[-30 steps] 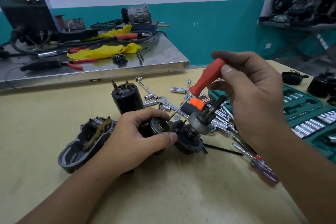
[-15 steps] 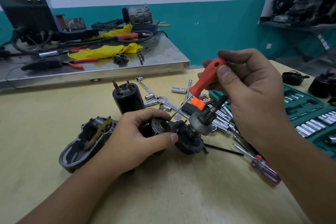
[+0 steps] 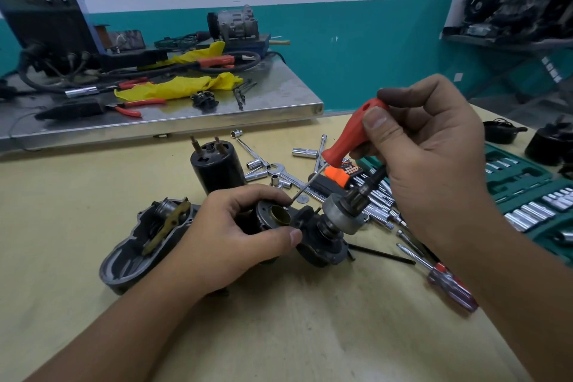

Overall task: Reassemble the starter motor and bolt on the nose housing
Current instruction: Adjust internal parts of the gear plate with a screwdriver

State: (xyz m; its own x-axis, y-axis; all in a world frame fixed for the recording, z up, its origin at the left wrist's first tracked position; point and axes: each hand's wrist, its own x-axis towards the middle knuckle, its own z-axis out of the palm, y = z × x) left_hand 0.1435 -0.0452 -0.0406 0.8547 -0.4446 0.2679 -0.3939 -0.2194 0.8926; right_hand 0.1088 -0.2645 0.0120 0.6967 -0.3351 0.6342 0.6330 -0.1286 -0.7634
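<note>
On the yellow bench (image 3: 93, 304), furthest left, the nose housing (image 3: 148, 242) lies open side up, its brass-coloured fork showing, set aside and not yet bolted on; just right of it the left hand (image 3: 229, 236) curls round the dark starter motor body (image 3: 316, 242), thumb and fingers framing a brass bush (image 3: 280, 215), probably to keep the part from rolling while it is worked on; behind stands a black motor can (image 3: 217, 166), upright, apart from the rest; further right the right hand (image 3: 424, 152) pinches the red handle of a screwdriver (image 3: 350, 136) between thumb and fingers, its thin shaft slanting down so the tip lands beside the bush, apparently to seat or turn something small there, though the tip is too fine to tell; the pinion gear (image 3: 344, 214) juts up toward that palm; loose sockets (image 3: 378, 198) and a green socket case (image 3: 521, 183) lie within reach at the far right.
</note>
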